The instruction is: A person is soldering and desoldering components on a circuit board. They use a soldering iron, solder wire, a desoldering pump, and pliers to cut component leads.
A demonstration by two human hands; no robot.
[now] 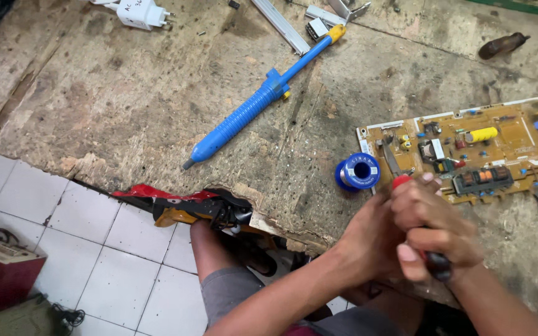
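— What are the hands doing at the near edge of the desk (126, 93)?

— The right hand (434, 233) is clenched round a red-and-black tool handle (436, 264); the left hand (368, 239) wraps against it, its grip hidden, so I cannot tell.

— And around them?

— A blue solder spool (357, 171) just beyond the fingers, a yellow circuit board (468, 149) toward the right edge, a blue desoldering pump (263, 96) mid-desk.
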